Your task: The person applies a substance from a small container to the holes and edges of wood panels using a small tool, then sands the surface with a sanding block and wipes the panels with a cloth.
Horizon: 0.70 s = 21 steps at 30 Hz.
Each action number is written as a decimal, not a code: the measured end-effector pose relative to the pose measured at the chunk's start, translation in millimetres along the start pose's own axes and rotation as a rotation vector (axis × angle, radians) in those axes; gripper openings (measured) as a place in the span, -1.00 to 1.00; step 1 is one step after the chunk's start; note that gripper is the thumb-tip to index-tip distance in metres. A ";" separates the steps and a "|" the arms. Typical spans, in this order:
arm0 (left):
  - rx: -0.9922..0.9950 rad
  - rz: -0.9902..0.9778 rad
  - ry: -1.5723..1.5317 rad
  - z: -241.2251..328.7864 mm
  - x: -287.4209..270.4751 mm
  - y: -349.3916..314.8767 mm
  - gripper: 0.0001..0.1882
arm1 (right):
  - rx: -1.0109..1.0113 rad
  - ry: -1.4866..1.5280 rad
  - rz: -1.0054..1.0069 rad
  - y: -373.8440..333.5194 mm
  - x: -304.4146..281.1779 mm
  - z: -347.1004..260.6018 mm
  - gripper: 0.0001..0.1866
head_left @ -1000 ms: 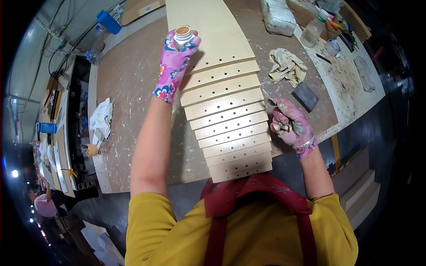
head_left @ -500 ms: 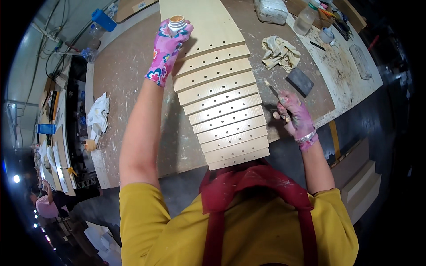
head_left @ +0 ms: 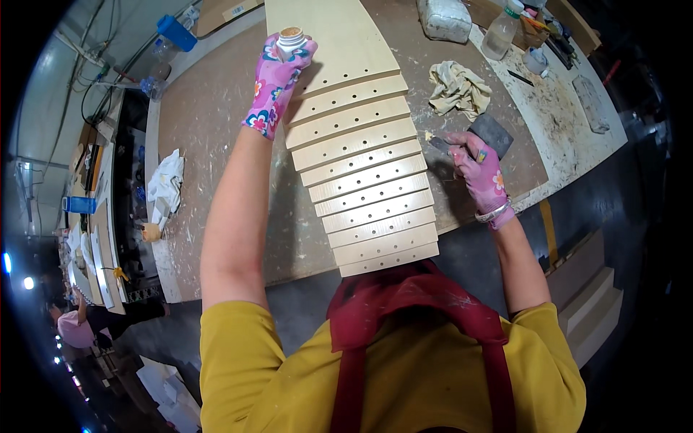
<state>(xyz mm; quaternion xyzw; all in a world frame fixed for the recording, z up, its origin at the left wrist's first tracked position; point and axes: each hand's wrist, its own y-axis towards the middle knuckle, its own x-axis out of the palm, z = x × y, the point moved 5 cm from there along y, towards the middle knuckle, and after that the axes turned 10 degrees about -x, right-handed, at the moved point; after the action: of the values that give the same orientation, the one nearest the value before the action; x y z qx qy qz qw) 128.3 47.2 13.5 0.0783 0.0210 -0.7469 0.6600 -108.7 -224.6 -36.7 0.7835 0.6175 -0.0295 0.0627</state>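
Note:
My left hand, in a pink flowered glove, is closed around a small white jar with tan paste at its mouth. The jar is held over the far left part of a stack of pale wooden boards. Those boards overlap like steps, each with a row of small dark holes. To their right, my right hand, in a stained pink glove, is closed on a small putty knife. A dab of pale paste sits on the knife's tip, which points left toward the boards' edge.
On the right lie a crumpled cream cloth and a dark grey block. Beyond them are a plastic-wrapped bundle and a clear bottle. A white rag lies at the left edge. Another person is far left.
My right hand has turned, showing more of its back, and the putty knife now points more directly left. My left hand still holds the jar in about the same place.

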 end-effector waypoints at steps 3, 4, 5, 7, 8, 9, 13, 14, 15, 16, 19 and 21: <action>0.012 0.015 -0.025 2.4 0.8 -1.3 -0.51 | -0.099 -0.039 -0.041 -0.9 2.2 -6.8 -0.74; 0.013 0.010 -0.025 5.1 2.7 -3.0 -0.51 | -0.098 -0.039 -0.037 -0.9 3.6 -6.3 -0.74; -0.013 0.016 0.003 5.8 3.5 -5.2 -0.50 | -0.142 -0.085 -0.044 -1.0 6.3 -6.6 -0.74; -0.035 0.030 0.032 6.7 0.9 -4.9 -0.50 | -0.192 -0.129 -0.058 0.3 8.8 -13.1 -0.73; -0.015 0.024 0.014 4.9 0.7 -4.0 -0.50 | -0.135 -0.201 -0.038 -1.8 5.2 -17.2 -0.73; 0.006 0.017 -0.005 5.6 1.2 -3.5 -0.51 | -0.078 -0.272 -0.016 -2.5 1.5 -17.9 -0.72; 0.048 0.032 -0.001 6.0 -0.7 -2.8 -0.58 | -0.186 -0.241 -0.010 -0.9 -3.5 -13.4 -0.72; 0.002 0.018 0.039 4.7 -0.3 0.0 -0.49 | -0.205 -0.213 -0.021 -1.4 -3.0 -17.0 -0.72; -0.041 0.013 0.083 3.8 -4.5 4.5 -0.40 | -0.230 -0.179 -0.038 0.2 0.4 -19.6 -0.71; -0.046 0.025 0.185 5.6 -5.6 6.7 -0.41 | -0.240 -0.168 -0.058 1.9 2.3 -18.1 -0.71; -0.066 -0.084 -0.102 14.0 2.0 -2.8 -0.50 | -0.162 -0.080 0.015 -0.2 -10.2 -3.8 -0.72; -0.026 -0.105 -0.203 8.3 -22.9 -6.9 -0.52 | -0.026 0.078 0.043 -12.0 -12.3 -17.7 -0.70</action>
<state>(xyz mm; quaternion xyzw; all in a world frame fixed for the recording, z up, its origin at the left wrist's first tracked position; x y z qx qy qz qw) 123.3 69.4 24.6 -0.0078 -0.0322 -0.7842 0.6197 -123.8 -231.4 -18.4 0.7963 0.6028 0.0103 0.0493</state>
